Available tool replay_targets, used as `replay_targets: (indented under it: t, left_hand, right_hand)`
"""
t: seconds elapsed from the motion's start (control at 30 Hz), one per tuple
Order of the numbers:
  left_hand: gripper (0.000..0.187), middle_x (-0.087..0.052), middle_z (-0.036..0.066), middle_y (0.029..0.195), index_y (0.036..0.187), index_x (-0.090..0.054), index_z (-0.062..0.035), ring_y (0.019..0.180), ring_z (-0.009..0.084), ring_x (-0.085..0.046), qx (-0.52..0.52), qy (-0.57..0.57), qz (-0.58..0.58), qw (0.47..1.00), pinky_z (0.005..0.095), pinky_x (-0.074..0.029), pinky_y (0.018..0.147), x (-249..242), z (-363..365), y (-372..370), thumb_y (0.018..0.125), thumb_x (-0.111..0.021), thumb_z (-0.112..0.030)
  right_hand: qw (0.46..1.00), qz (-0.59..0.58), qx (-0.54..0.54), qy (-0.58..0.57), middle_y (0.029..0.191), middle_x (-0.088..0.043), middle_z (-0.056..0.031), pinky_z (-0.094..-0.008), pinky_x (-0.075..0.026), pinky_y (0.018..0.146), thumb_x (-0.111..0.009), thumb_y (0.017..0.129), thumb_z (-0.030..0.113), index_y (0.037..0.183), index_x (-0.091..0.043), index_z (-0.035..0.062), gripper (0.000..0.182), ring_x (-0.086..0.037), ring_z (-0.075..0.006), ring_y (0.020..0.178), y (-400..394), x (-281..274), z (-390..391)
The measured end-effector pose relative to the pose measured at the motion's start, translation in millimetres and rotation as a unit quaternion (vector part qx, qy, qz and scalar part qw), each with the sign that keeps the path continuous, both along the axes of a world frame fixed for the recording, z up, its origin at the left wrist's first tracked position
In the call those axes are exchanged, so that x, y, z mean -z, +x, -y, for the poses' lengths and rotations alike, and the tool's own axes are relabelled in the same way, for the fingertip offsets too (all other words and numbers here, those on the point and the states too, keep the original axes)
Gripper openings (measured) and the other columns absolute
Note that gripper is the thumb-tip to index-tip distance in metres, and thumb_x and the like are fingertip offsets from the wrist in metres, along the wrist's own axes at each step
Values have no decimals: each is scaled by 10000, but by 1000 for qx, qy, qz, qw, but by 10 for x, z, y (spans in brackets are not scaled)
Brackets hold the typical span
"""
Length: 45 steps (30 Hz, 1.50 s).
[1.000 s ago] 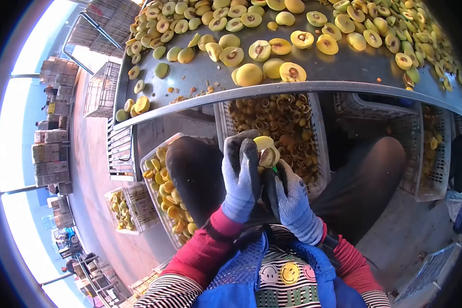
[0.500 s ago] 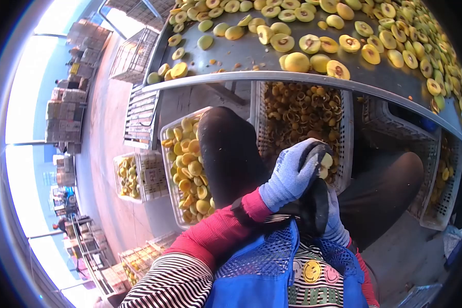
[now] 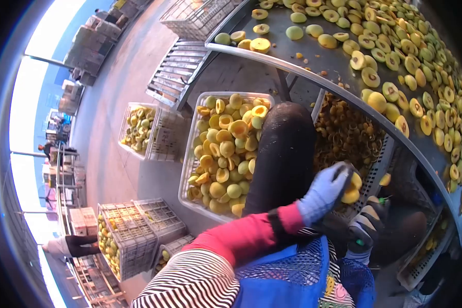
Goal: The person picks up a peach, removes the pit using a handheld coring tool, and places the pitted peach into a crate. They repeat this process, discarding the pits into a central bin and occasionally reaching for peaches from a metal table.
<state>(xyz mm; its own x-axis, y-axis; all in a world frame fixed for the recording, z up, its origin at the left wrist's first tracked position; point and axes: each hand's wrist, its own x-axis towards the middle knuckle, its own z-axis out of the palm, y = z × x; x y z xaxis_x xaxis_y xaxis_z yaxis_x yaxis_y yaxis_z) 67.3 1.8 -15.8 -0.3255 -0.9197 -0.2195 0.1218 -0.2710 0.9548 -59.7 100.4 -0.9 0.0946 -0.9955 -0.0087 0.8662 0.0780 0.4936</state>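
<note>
My left hand (image 3: 326, 189), in a blue and black glove, is closed around yellow fruit halves (image 3: 352, 190) over a crate of brown scraps (image 3: 349, 128). Just to its right and lower, my right hand (image 3: 367, 224), in a dark and light striped glove, is wrapped round a small tool with green parts (image 3: 360, 242); the rest of the tool is hidden by the fingers. The hands are apart. A white crate (image 3: 186, 169) of yellow and green fruit halves stands left of my knee.
A metal table (image 3: 313, 74) bearing many cut fruit halves curves across the upper right. At left are a smaller fruit crate (image 3: 154, 133), a slatted bench (image 3: 177, 69) and stacked crates (image 3: 138, 236). A person (image 3: 69, 246) is at the far lower left, others farther back.
My hands have separated, with fruit halves now showing in my left hand and the green-marked tool in my right. The view has turned left, showing more of the fruit crate and floor.
</note>
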Motion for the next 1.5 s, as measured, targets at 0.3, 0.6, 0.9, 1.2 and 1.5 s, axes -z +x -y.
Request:
replay_targets:
  t: [0.3,0.6,0.9,1.2,1.5]
  left_hand:
    - [479,-605,171,1041,962,-687,-88,985,307,-594,47,-208,557,803,411,-477,832,161,1325,2525,772,-629,-524]
    - [474,-526,94,1256,1172,-621,-214,1235,308,-442,62,-303,572,760,418,-385,995,1169,1841,2632,798,-622,-505]
    - [356,-493,32,1271,1056,-656,-305,1217,284,-401,91,-292,600,739,510,-233,1054,1033,165,3066,721,-695,-420]
    - [446,-504,85,1252,1126,-629,-223,1204,311,-413,44,-234,623,745,485,-287,1030,972,-685,2873,715,-690,-386]
    - [487,-537,146,1216,1101,-652,-169,999,354,-576,30,-49,774,631,482,-461,846,888,462,3267,769,-610,-523]
  right_hand:
    - [932,-173,-216,234,577,-322,63,-216,-285,390,-406,966,469,945,-576,74,431,-308,-42,425,48,346,-24]
    - [847,-328,-230,350,567,-295,89,-199,-231,371,-505,941,423,915,-593,144,293,-260,-24,405,350,445,397]
    - [781,-411,-267,387,484,-287,102,-181,-198,344,-521,929,451,817,-575,198,282,-229,-16,358,533,543,529]
    - [729,-482,-250,416,510,-264,79,-207,-206,344,-553,913,441,833,-554,197,256,-215,-48,367,409,364,424]
    - [835,-441,-190,268,616,-415,17,-219,-248,351,-517,942,391,1058,-571,98,319,-298,-62,415,103,438,228]
